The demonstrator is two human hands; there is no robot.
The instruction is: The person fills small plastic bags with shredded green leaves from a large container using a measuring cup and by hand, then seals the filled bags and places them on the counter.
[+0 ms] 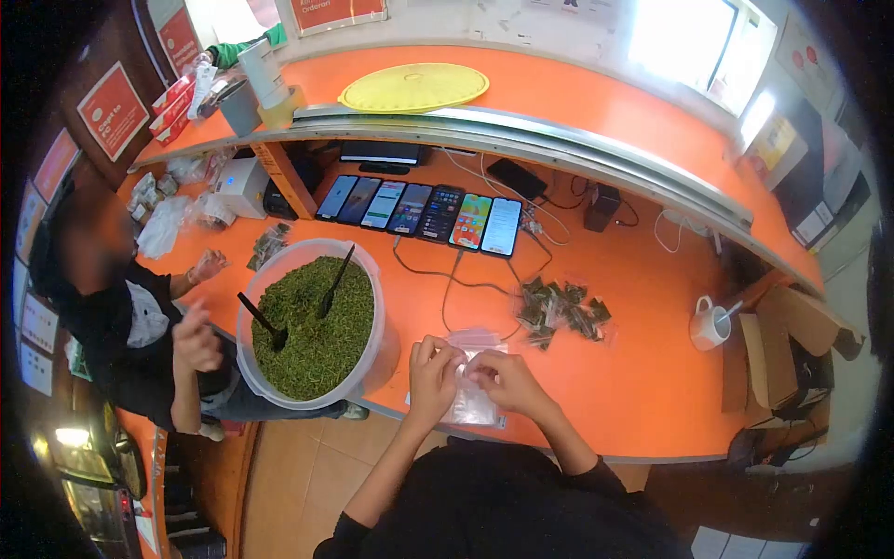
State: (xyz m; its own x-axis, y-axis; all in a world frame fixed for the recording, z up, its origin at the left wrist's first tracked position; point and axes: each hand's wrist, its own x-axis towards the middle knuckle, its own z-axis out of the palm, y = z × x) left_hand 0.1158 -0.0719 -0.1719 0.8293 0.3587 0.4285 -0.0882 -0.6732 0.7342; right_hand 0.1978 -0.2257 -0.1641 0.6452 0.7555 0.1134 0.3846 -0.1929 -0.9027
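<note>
At the orange counter's front edge, my left hand (433,380) and my right hand (508,384) are close together. Both pinch a small clear plastic bag (460,369), whose outline is hard to make out behind the fingers. Under them lies a stack of clear plastic bags (473,408). To the left stands a large translucent bucket (384,321) of chopped green herbs (312,349), with one black spoon (337,282) and another black utensil (263,321) stuck in. Filled green packets (562,312) are piled right of my hands.
Several phones (430,214) with cables line the shelf's underside. A white mug (711,323) and a cardboard box (787,354) stand at the right. A co-worker (140,307) is left of the bucket, hands raised; a yellow lid (414,87) lies on the upper ledge.
</note>
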